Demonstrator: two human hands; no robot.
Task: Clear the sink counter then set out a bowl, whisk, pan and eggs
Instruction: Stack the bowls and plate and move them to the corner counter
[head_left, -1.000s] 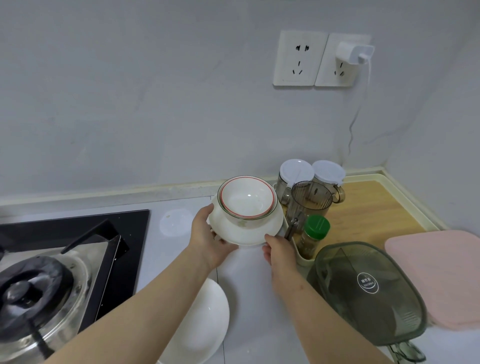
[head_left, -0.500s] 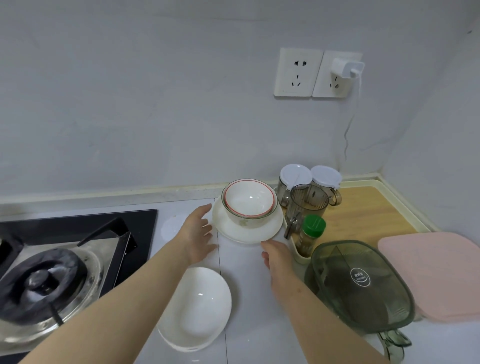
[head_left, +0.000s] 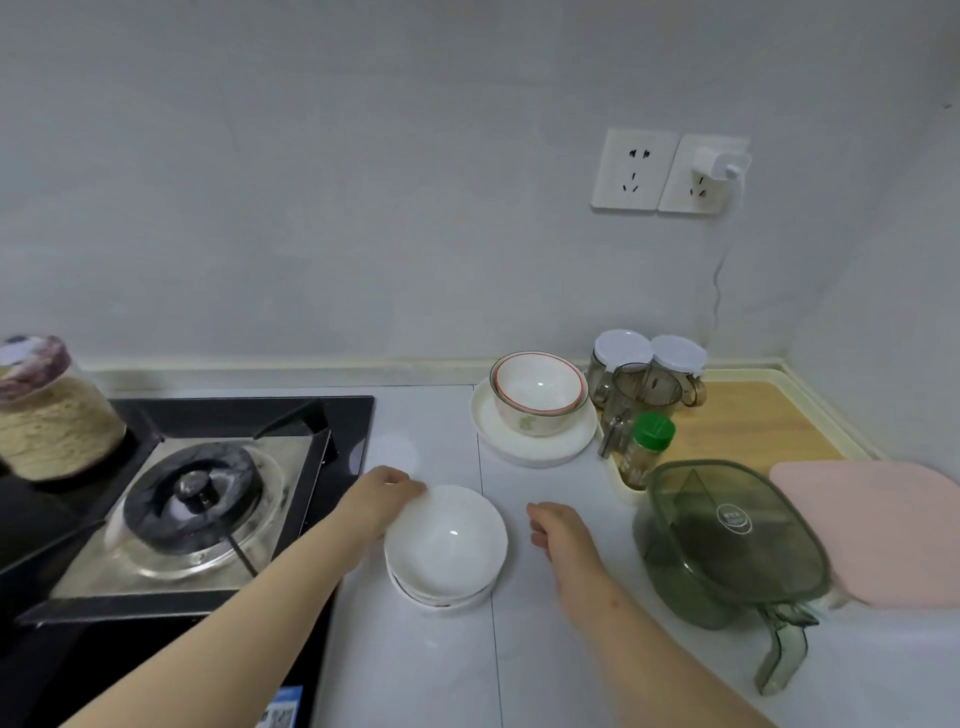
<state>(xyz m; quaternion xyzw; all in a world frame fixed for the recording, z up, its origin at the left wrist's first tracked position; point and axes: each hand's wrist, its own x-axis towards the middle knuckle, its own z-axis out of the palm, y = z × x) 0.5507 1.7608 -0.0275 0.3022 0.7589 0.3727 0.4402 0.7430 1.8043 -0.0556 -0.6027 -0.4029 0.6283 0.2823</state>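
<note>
My left hand (head_left: 387, 499) grips the white bowl (head_left: 447, 545); my right hand (head_left: 558, 530) hangs slack and empty beside it.

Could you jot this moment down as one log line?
left hand: holds rim of white bowls | right hand: empty, beside them | red-rimmed bowl: on white plate

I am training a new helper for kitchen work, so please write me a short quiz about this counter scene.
1. True or false: the red-rimmed bowl sits on the white plate.
2. Fill in: the bottle near that plate has a ___ cap.
3. The left hand grips the rim of: A the red-rimmed bowl, B the bottle, C the stacked white bowls.
Key: 1 true; 2 green; 3 C.
</note>
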